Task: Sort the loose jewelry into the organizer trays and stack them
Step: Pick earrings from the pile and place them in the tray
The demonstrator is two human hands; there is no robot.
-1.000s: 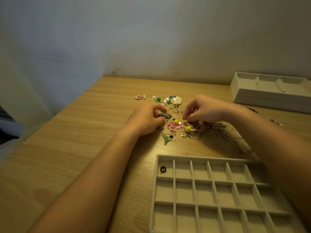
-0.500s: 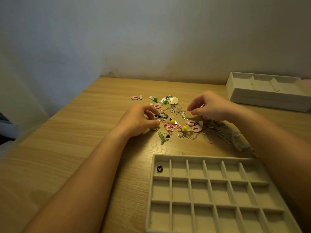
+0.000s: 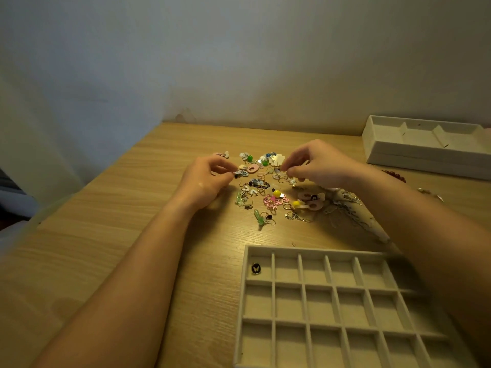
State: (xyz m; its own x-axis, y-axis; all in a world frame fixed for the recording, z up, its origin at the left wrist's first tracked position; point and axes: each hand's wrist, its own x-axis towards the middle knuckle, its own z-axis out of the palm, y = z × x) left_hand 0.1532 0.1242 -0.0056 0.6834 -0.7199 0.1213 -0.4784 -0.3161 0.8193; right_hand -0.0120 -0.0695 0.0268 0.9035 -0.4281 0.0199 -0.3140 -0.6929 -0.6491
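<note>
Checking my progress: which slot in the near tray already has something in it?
The far left corner slot, the only one holding a piece: a small black butterfly charm. The other slots in view hold nothing.

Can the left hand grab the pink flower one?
Probably yes. The pink flower lies in the open, close to the left hand, with nothing between them. But that hand pinches a small dark charm, so it may need to drop that first.
</note>
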